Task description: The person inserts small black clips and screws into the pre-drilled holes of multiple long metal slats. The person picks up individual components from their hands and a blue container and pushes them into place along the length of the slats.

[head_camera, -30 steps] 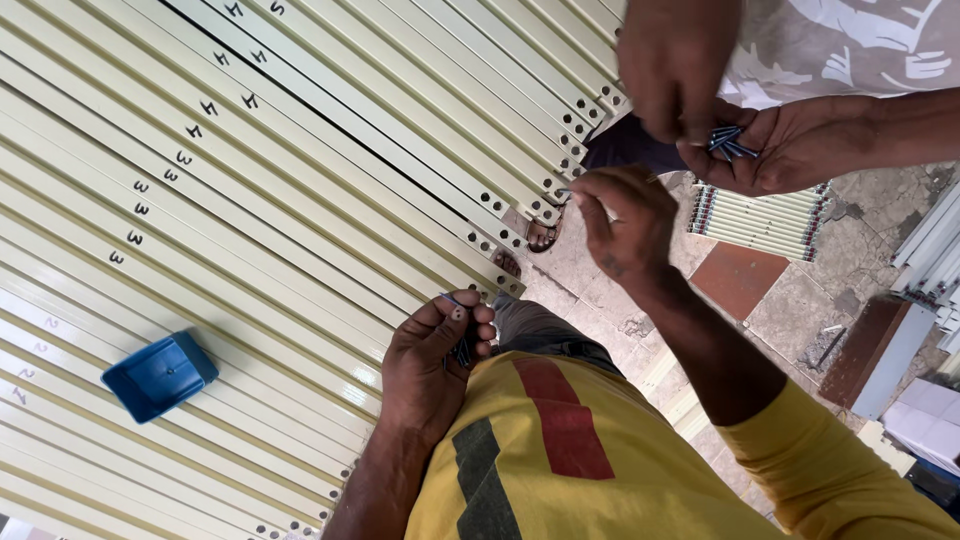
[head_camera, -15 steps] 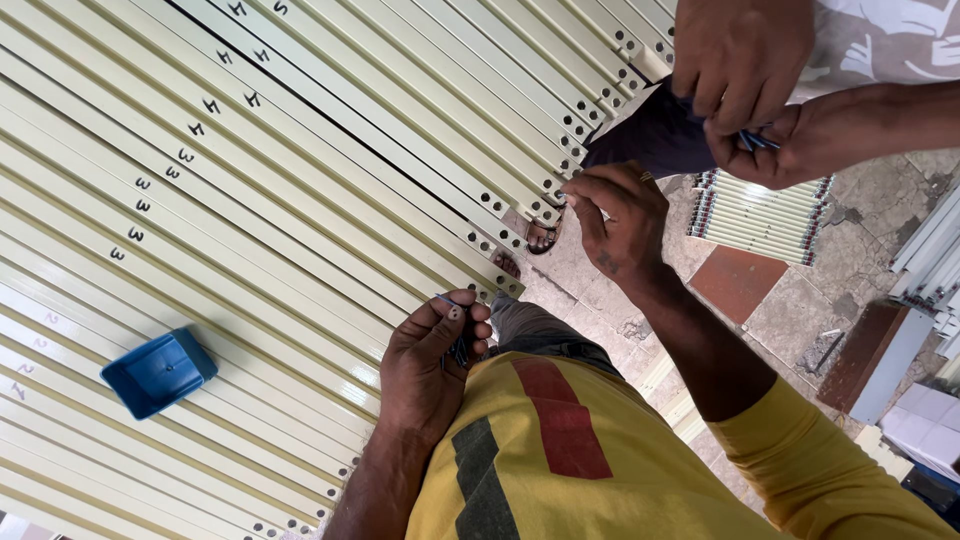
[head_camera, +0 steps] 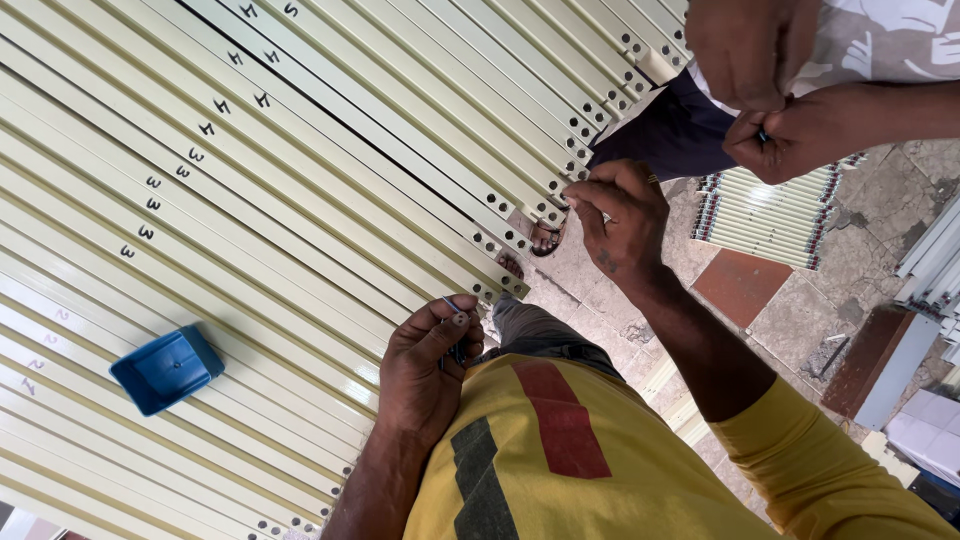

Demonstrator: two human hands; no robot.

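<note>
- Left hand [head_camera: 425,375] pinches small dark screws [head_camera: 455,350].
- Right hand [head_camera: 620,225], fingers pressed together, touches the glossy cream ribbed metal slats [head_camera: 330,180].
- Blue plastic tray [head_camera: 165,368] rests on them.

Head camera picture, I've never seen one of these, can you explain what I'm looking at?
The camera sits on a person's head and looks down past their yellow shirt. Long cream metal slats with holes at the ends lie side by side, and a small blue tray rests on them. The left hand pinches a small piece, too small to identify. The right hand has its fingertips at a slat's end. The other hands at top right belong to a second person.
</note>
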